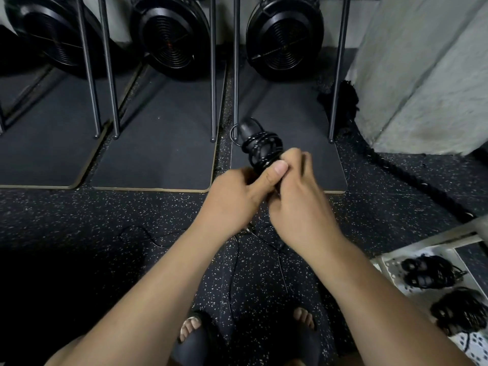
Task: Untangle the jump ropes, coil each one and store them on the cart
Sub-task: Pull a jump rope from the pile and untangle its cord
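Left hand (pixel 232 196): closed around the lower end of the jump rope bundle (pixel 260 146), thumb pressed flat along the wraps near the top. Right hand (pixel 298 199): closed in against the same bundle from the other side, fingertips curled over the cord; exactly what it pinches is hidden behind the left thumb. Bundle held in the air in front of the body, tilted away, handle end poking out past several tight black loops.

Below the hands: loose cord (pixel 280 262) trails down to the speckled floor (pixel 105 220) and runs between the feet (pixel 192 326). A second slack curve of cord lies on the floor to the left. Judgement: winding not finished.

Right edge: white perforated cart (pixel 390 265) with two coiled ropes (pixel 430 272) already lying on it, close at hand.

Further out: dark mats (pixel 158 154), metal legs, three black fan housings (pixel 171 33) against the wall.

Risks from here:
- Wraps sit tight and stacked; if the thumb lifts, the springy cord likely unwinds.
- Trailing cord near the feet could be stepped on and jerk the bundle loose.
- Floor cords may still cross; pulling would tighten a knot.
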